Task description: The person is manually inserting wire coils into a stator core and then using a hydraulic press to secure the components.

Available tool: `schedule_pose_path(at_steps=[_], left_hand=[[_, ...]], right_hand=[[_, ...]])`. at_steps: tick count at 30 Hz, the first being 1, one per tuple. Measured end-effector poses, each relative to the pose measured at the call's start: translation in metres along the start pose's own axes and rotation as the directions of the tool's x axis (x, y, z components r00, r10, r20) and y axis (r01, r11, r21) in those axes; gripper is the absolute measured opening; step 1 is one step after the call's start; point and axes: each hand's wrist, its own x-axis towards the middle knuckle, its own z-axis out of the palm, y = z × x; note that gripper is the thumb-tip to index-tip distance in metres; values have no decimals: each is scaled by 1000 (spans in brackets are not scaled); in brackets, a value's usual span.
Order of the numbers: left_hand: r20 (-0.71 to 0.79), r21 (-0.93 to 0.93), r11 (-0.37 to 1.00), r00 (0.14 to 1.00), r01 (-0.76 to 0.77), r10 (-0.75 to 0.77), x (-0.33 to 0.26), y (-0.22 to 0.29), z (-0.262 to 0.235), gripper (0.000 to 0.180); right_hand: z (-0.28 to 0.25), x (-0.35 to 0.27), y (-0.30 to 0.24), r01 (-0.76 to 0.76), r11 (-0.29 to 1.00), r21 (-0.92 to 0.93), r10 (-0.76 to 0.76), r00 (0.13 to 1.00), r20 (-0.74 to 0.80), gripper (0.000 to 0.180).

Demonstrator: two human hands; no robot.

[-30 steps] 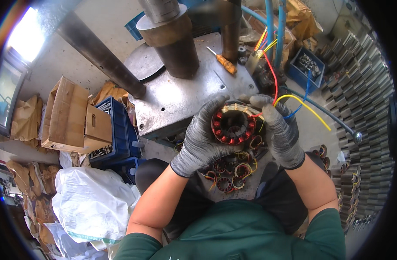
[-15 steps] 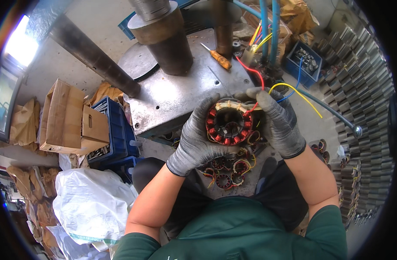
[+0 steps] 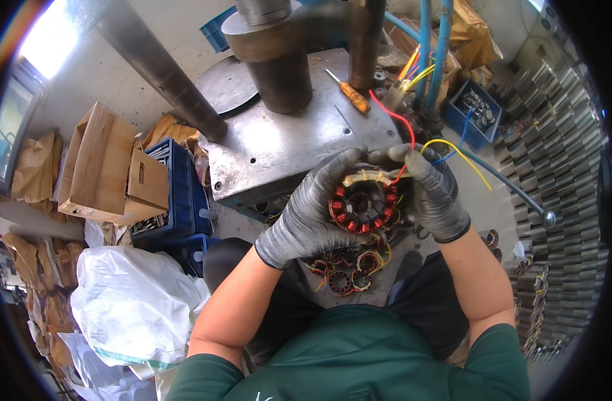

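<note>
Between my gloved hands is a ring-shaped motor stator [image 3: 341, 215] with red copper windings and a pale tied bundle along its far edge. My left hand [image 3: 313, 210] wraps round its left side, thumb below and fingers behind. At its far right, my right hand [image 3: 431, 194] pinches the end of the bundle where the leads come out. A red lead [image 3: 409, 127], a yellow lead [image 3: 468, 159] and a blue lead [image 3: 464, 130] run outward from there. Several more wound stators [image 3: 341, 281] lie on the floor below, partly hidden by my hands.
Ahead stands a steel press table [image 3: 286, 144] with a thick ram [image 3: 277, 80] and an orange-handled screwdriver [image 3: 355, 97]. Blue crates [image 3: 179, 190] and a cardboard box [image 3: 100, 167] are at left, above a white sack [image 3: 135, 301]. Stacked metal cores [image 3: 553, 174] line the right.
The stator has tilted and moved slightly right, showing more of its inner bore. My head view has shifted a little. Both hands keep their hold.
</note>
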Motion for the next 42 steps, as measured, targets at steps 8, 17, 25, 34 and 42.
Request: schedule_pose_path(at_steps=[8,17,25,34,42], left_hand=[[-67,-2,993,990,122,-122,-2,9,-2,115],[-264,-648,742,862,173,-432,-9,3,-13,115],[-145,-989,115,828,-97,-542,-11,-9,-43,90],[-99,-980,-95,840,-175,-534,-15,-7,-57,95],[-98,-977,-90,786,-192,-610,-9,10,-63,96]], right_hand=[[6,24,6,-106,992,-71,109,993,36,49],[-20,54,9,73,795,-602,50,981,185,54],[-57,88,49,319,-345,-882,-135,914,384,56],[-80,87,74,426,-521,-740,-73,841,536,61],[-93,91,79,566,-354,-744,-195,734,651,39]])
